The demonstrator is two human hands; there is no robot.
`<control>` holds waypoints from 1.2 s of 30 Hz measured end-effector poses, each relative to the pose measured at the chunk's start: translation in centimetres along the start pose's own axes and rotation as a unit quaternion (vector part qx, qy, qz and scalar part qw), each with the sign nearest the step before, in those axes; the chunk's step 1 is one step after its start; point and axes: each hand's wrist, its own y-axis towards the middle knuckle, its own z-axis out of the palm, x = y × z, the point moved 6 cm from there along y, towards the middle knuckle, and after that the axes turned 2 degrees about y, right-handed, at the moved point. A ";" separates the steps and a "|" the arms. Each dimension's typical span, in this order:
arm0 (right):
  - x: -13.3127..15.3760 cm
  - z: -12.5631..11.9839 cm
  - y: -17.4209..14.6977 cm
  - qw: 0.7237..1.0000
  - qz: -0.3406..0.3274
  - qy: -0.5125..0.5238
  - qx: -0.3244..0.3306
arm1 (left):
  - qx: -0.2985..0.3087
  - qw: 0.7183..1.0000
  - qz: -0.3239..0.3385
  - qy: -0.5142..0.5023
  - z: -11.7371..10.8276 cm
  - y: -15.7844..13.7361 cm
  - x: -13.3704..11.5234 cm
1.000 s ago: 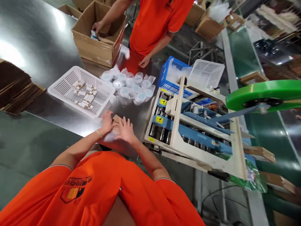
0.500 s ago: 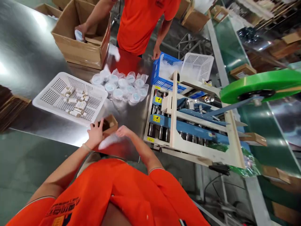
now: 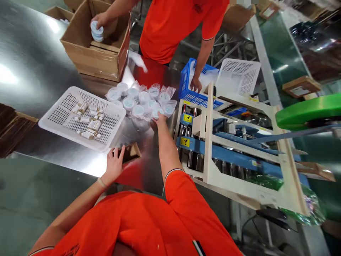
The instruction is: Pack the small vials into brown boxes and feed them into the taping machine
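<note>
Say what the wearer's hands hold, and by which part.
Left hand: a small cardboard box, by its left end. Right hand: at a bagged disc; grip unclear.

Looks like a factory packing area. Evidence: steel bench (image 3: 32, 53) with bagged round items (image 3: 138, 110), perforated basket (image 3: 57, 115) of small bottles (image 3: 94, 124), big cardboard carton (image 3: 90, 58), stack of flat cardboard (image 3: 13, 131); roller machine (image 3: 231, 151) with green tape reel (image 3: 306, 112); green conveyor belt (image 3: 283, 55) with boxes (image 3: 301, 87); co-worker (image 3: 173, 32) in matching orange shirt.
</note>
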 end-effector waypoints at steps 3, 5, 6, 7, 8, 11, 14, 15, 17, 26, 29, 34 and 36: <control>0.8 -1.8 -3.1 0.996 0.012 -0.065 -0.051 | -0.022 0.999 0.020 -0.041 0.5 0.0 0.3; 2.7 -2.8 -7.5 0.986 -0.072 -0.140 -0.056 | -0.052 0.994 0.040 -0.086 0.8 0.0 0.5; 4.0 -2.9 -10.4 0.974 -0.133 -0.179 -0.035 | -0.070 0.990 0.049 -0.112 1.0 0.0 0.7; 5.2 -2.7 -13.6 0.957 -0.197 -0.213 0.002 | -0.088 0.985 0.055 -0.138 1.1 -0.1 0.9; 6.3 -2.3 -17.0 0.936 -0.253 -0.238 0.053 | -0.103 0.980 0.058 -0.162 1.2 -0.2 1.1; 8.6 -0.1 -25.7 0.862 -0.342 -0.297 0.227 | -0.130 0.966 0.042 -0.218 1.7 -0.2 1.8; 9.1 2.5 -29.7 0.807 -0.320 -0.341 0.360 | -0.120 0.959 0.048 -0.253 2.1 0.2 2.0; 9.1 3.3 -29.9 0.797 -0.299 -0.351 0.391 | -0.108 0.957 0.062 -0.262 2.2 0.5 1.9; 8.8 4.8 -29.2 0.773 -0.257 -0.361 0.454 | -0.079 0.953 0.097 -0.277 2.2 1.2 1.8; 15.3 15.4 -17.7 0.754 -0.253 -0.369 0.481 | -0.066 0.957 0.162 -0.230 2.0 2.2 1.0; 16.3 23.5 -17.7 0.754 -0.203 -0.406 0.475 | -0.065 0.961 0.199 -0.179 1.8 1.7 0.5; 15.0 30.4 -19.6 0.741 -0.170 -0.410 0.504 | -0.050 0.964 0.243 -0.098 1.1 1.4 0.4; 14.4 30.3 -19.4 0.739 -0.169 -0.402 0.513 | -0.044 0.963 0.252 -0.086 0.9 1.4 0.2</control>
